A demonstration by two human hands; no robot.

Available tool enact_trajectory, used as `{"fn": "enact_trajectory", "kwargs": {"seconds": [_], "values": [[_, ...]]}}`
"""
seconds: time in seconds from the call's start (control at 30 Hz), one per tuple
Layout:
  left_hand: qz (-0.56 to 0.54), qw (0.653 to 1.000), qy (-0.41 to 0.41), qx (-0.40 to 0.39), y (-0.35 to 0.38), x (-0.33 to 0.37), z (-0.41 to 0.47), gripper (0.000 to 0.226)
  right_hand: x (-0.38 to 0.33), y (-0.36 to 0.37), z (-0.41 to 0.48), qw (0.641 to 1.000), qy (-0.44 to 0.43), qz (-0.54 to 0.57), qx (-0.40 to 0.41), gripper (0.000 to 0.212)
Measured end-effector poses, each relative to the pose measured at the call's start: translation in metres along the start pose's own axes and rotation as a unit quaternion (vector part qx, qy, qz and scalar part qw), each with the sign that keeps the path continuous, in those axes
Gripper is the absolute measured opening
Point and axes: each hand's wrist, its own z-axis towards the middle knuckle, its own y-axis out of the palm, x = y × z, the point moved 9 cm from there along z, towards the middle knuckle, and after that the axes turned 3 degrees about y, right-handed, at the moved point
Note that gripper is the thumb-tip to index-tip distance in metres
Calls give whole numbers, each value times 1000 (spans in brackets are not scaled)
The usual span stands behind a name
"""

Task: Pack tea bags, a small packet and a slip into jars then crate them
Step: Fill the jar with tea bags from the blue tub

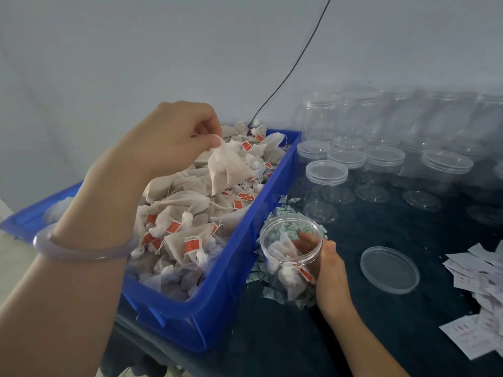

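Nearest you, a pale bracelet (81, 248) sits on your left wrist, above the near corner of the blue bin (217, 308). The bin rests on the dark counter (272, 336), to the left of your right hand.

Your right hand (326, 270) grips an open jar (290, 257). Its fingers are curled round the far side and its thumb lies by the rim. The jar is tilted with its mouth toward you, and it has several tea bags in it, one showing a red tag. It sits just beside the bin's right wall, over a scatter of green-and-white small packets (272, 293). To the right of that hand a clear lid (389, 269) lies flat on the counter. Further right is a loose pile of white slips (479, 281).

The bin is heaped with tea bags (177, 227), many with red tags. Above the heap, your left hand (174, 137) is raised. Its thumb and fingertips pinch the top corner of one tea bag (227, 170), which hangs clear of the pile.

Beyond your right hand stand lidded jars (326, 172) in a cluster. Behind them are taller open jars (322, 115), blurred against the wall. A dark cable (294, 63) runs up from the bin's far edge.
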Motion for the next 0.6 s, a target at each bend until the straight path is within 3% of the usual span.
{"fn": "enact_trajectory", "kwargs": {"seconds": [0.13,0.23,0.33,0.5,0.6], "values": [[-92,995,31,-38,14,31,0,12,1,0,1,1000,1,-1,2,78],[-118,984,69,-116,46,60,-6,7,0,0,0,1000,0,2,3,69],[-57,973,98,-199,91,80,-15,6,-1,-1,0,1000,-6,0,5,56],[25,936,114,-334,152,91,-32,11,-3,1,0,1000,-24,8,-2,69],[95,902,175,-384,169,104,-42,20,-3,1,0,999,-36,1,-3,67]]}}
